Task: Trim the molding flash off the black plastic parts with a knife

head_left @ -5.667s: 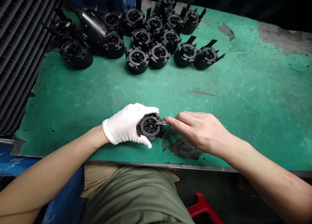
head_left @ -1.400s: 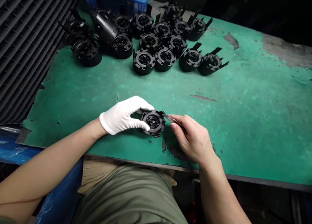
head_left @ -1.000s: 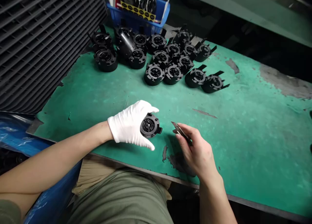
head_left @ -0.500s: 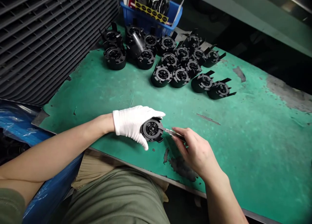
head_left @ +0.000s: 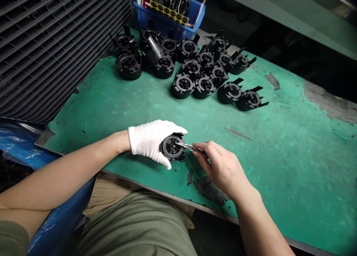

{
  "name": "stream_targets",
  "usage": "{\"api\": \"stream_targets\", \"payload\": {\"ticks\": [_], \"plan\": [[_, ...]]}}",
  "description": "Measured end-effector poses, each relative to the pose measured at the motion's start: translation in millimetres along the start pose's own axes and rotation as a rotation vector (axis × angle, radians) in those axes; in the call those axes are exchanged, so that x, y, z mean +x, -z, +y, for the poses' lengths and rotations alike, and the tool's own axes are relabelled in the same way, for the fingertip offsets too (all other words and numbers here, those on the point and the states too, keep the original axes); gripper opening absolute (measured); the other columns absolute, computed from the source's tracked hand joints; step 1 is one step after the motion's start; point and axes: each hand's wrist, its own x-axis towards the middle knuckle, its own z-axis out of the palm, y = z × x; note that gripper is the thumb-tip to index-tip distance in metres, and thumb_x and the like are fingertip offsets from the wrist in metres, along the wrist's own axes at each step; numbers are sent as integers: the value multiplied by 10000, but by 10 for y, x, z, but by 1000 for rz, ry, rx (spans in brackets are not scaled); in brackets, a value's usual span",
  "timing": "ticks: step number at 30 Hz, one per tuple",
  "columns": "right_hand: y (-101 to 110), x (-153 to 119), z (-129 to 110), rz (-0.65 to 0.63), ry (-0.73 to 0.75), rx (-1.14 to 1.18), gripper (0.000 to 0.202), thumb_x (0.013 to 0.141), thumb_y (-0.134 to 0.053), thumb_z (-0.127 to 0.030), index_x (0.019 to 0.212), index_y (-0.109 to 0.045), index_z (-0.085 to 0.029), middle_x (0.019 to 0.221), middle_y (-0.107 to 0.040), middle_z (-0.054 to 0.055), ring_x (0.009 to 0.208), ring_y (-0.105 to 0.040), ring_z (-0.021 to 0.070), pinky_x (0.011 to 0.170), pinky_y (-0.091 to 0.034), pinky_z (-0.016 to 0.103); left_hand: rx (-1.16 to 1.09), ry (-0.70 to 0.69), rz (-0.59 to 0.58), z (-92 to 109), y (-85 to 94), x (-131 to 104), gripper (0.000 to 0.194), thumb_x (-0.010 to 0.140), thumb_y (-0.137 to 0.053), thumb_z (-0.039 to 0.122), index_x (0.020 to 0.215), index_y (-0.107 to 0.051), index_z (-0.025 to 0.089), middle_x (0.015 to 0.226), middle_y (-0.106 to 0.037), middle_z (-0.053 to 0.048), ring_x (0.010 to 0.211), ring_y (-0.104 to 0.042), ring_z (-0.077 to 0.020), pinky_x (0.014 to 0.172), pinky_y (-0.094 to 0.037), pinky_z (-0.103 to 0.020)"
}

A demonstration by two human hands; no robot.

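My left hand, in a white glove, is wrapped around a round black plastic part with its ringed face turned up. My bare right hand grips a slim metal craft knife, coming in from the right. Its pointed blade lies over the face of the black part, close to the middle; whether the tip touches cannot be made out. My right palm and the knife's rear end are hidden behind the fingers.
Several similar black parts stand in a group at the back of the green mat. Behind them is a blue bin with assorted parts. A dark slatted panel rises at the left. The table edge runs before my lap.
My right hand has shifted slightly left, and the knife's blade now reaches further over the black part towards its middle. My left hand keeps its hold; the camera view has shifted a little.
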Motion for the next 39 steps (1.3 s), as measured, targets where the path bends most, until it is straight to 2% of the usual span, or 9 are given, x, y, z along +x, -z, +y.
{"api": "stream_targets", "payload": {"ticks": [9, 14, 20, 34, 39], "plan": [[69, 188, 306, -48, 183, -37, 114, 1101, -565, -247, 1181, -625, -193, 947, -741, 52, 784, -690, 172, 674, -526, 299, -92, 14, -66, -27, 54, -58, 1215, 651, -1000, 577, 1651, -405, 228, 1547, -634, -174, 1414, -640, -362, 1191, -497, -447], [88, 251, 376, -77, 217, -17, 142, 1112, -541, -269, 1169, -646, -193, 938, -748, 60, 775, -678, 177, 695, -521, 313, -91, 8, -61, -22, 53, -57, 1201, 633, -1008, 583, 1634, -433, 254, 1538, -645, -158, 1404, -649, -365, 1183, -505, -449], [47, 288, 411, -84, 252, -33, 160, 1103, -555, -263, 1187, -661, -178, 964, -737, 69, 782, -660, 179, 692, -500, 321, -67, 18, -73, -6, 58, -39, 1195, 637, -1003, 598, 1625, -438, 230, 1516, -659, -169, 1394, -655, -365, 1185, -502, -449], [126, 340, 445, -77, 399, -159, 93, 1078, -568, -167, 1056, -658, -164, 832, -639, 22, 679, -487, 150, 581, -348, 305, -51, 29, -88, 3, 76, -29, 1151, 651, -991, 620, 1593, -480, 198, 1490, -676, -157, 1361, -672, -355, 1171, -512, -426], [112, 400, 558, -135, 452, -106, 113, 1091, -540, -165, 1138, -642, -162, 941, -699, 51, 748, -550, 151, 639, -406, 294, -49, 46, -108, 24, 94, -15, 1153, 654, -993, 610, 1594, -481, 179, 1486, -679, -159, 1363, -670, -358, 1184, -506, -420]]}}
